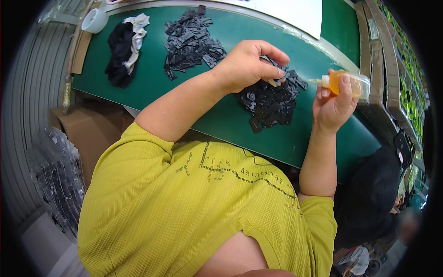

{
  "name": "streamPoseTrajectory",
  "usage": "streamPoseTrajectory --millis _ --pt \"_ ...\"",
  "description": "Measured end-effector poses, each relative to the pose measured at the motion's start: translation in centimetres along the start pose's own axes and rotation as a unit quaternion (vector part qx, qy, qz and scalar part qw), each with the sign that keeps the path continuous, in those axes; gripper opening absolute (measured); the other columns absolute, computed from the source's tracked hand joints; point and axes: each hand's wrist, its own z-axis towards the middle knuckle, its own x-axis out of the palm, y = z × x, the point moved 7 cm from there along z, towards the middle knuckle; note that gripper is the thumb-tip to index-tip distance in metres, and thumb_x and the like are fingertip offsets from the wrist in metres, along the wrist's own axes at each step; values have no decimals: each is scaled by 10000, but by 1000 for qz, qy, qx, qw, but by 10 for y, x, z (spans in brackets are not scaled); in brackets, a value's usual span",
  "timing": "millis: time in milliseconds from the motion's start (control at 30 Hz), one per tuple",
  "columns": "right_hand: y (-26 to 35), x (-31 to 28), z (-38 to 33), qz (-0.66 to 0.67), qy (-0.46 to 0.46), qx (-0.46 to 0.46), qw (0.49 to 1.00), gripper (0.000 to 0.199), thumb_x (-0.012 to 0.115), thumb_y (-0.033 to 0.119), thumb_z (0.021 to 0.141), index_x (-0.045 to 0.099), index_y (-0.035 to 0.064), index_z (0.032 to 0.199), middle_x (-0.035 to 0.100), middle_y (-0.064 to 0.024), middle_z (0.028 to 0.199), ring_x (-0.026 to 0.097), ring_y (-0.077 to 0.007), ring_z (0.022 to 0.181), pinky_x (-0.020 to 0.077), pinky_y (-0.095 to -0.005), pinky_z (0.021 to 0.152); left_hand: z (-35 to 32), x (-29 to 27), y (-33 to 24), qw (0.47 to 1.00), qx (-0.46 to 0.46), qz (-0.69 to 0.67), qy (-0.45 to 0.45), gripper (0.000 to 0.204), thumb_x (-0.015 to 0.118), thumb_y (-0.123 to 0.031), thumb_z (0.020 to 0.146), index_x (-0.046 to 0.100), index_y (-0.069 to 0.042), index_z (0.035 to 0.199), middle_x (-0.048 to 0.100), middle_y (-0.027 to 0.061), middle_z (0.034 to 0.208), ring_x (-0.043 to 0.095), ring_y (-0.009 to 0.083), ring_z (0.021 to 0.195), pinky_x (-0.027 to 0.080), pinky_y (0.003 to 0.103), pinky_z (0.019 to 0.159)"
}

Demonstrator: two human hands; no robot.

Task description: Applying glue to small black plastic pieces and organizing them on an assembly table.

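My left hand [251, 64] is curled above the nearer pile of small black flat pieces [272, 104]. Its thumb and fingers close on something small, of which only a pale edge shows at the fingertips; its kind cannot be made out. In my right hand [334, 104] is a clear squeeze bottle [361, 86] partly filled with amber liquid. The bottle lies on its side in the grip, its thin nozzle directed left toward my left hand, with a gap between them. Fingers and thumb wrap round the bottle's body.
A second pile of black pieces [191, 39] lies farther back on the green table [154, 83]. Left of it are a black and white cloth [123, 53] and a white cup [94, 21]. A cardboard box [94, 134] stands below the table's left end. Someone in dark clothing [369, 198] is at right.
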Motion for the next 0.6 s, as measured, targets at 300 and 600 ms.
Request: streamPoseTrajectory --millis 300,600 --pt "-2 18 -6 -80 93 -89 988 81 636 69 864 594 1 881 614 -82 742 531 -87 492 429 -196 429 -3 5 19 997 -70 8 13 249 664 -29 823 613 60 1050 657 91 838 642 127 678 551 241 645" --pt "-8 20 -8 -107 92 -76 987 109 660 69 851 601 -7 904 619 -81 749 542 -86 497 435 -194 427 -2 7 18 997 -67 43 16 221 671 -28 815 622 54 1015 665 105 844 647 133 676 552 240 645"
